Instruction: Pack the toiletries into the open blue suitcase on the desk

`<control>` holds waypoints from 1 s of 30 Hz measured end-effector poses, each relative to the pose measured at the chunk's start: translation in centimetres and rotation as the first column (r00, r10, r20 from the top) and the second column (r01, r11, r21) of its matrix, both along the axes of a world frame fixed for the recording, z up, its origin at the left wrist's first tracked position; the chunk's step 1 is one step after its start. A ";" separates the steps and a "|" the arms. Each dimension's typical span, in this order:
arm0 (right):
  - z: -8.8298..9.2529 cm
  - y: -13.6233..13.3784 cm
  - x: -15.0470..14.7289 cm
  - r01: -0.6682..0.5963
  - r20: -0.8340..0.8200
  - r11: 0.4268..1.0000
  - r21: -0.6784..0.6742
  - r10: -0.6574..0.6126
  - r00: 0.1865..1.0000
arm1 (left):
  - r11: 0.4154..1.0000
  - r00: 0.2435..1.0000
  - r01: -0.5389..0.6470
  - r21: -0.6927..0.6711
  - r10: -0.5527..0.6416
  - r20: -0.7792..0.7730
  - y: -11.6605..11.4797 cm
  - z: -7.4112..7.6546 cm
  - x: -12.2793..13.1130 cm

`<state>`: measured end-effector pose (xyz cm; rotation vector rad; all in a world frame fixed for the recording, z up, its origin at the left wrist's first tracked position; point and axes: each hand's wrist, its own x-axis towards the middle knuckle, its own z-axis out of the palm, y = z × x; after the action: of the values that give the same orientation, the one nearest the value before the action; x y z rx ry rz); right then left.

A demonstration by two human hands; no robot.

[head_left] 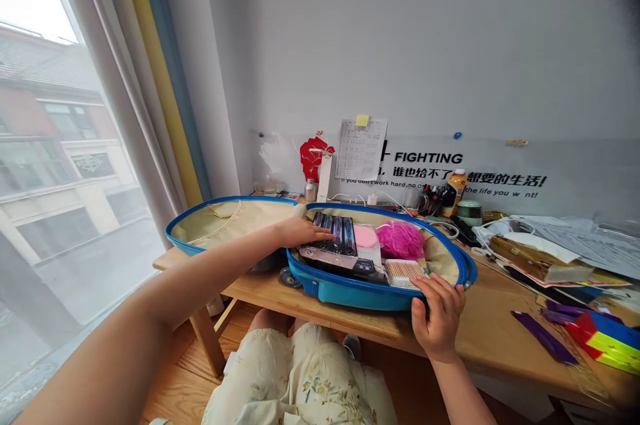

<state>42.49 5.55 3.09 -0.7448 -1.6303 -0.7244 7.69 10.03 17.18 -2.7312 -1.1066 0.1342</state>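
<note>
A blue suitcase (363,296) with a beige lining lies unzipped on the wooden desk, its lid (260,215) folded out to the left. My left hand (300,232) lies flat with fingers stretched over a black-and-white blister pack (345,258) in the filled half. To the right of that pack are a pink pad (366,236), a magenta bath puff (401,240) and a pack of cotton swabs (404,270). My right hand (440,315) rests its spread fingers on the suitcase's near right rim, beside the swabs, with the thumb outside.
Stacked papers and a brown case (530,255) crowd the right of the desk. Purple strips (544,337) and a colourful puzzle cube (607,338) lie nearer. An orange-labelled bottle (454,192) and white cables stand behind the suitcase. The curtain (135,78) and window are at left.
</note>
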 end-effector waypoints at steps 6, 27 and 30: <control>0.1 0.0 0.1 0.015 0.021 1.000 0.009 -0.015 1.000 | 0.983 0.982 -0.161 -0.093 0.169 0.080 -1.0 0.5 -0.5; 1.0 -1.1 0.2 0.035 0.048 0.998 -0.052 -0.033 0.998 | 0.626 0.471 -0.757 0.190 0.320 0.822 -12.4 -10.3 -8.0; 1.3 -1.4 0.7 0.053 0.088 0.993 -0.103 -0.044 0.995 | 0.642 0.471 -0.745 0.184 0.310 0.826 -12.4 -10.3 -7.7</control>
<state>43.16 4.11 4.39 -0.8414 -1.7435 -0.7176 -0.02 -2.39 6.88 -1.7684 -1.8610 -1.1442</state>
